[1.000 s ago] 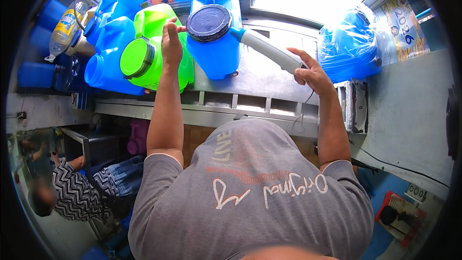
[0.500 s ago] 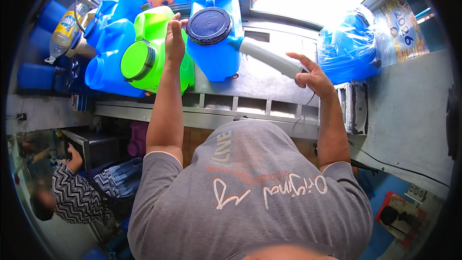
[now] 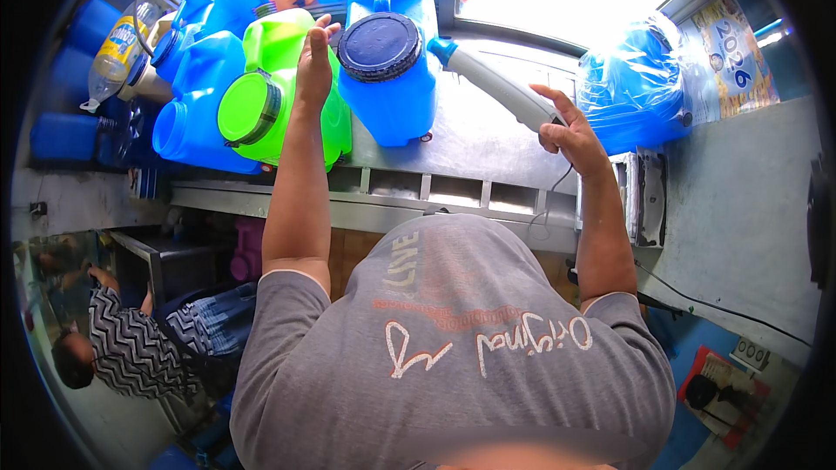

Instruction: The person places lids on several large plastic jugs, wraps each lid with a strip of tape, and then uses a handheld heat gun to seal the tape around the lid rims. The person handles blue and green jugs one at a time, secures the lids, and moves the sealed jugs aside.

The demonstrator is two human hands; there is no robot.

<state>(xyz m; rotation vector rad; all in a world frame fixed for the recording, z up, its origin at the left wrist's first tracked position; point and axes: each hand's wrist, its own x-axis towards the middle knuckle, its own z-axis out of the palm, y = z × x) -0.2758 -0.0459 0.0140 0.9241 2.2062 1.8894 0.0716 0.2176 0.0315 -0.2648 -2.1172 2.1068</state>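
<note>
In my right hand [image 3: 572, 132] is a grey-white heat gun [image 3: 496, 84] with a blue nozzle and a cord at its rear end. The nozzle points left, at the side of an upright blue water jug [image 3: 392, 109], with a small gap between them. That jug has a wide dark lid [image 3: 378, 47] on its front. My left hand [image 3: 317, 65] is raised between the blue jug and a bright green jug [image 3: 287, 39], its fingers extended close to the dark lid. Whether it touches either jug is unclear. The green jug has a wide green lid [image 3: 247, 108].
More blue jugs [image 3: 209, 74] and a plastic bottle [image 3: 113, 57] crowd the left. Plastic-wrapped blue containers [image 3: 631, 87] stand right on the metal counter [image 3: 475, 135]. A black cable [image 3: 723, 307] runs along the right wall. Another person [image 3: 131, 344] is at the lower left.
The heat gun's nozzle has moved right, away from the blue jug's side, with my right hand shifting slightly right. My left hand stays nearly in place. The other person's arm has lowered.
</note>
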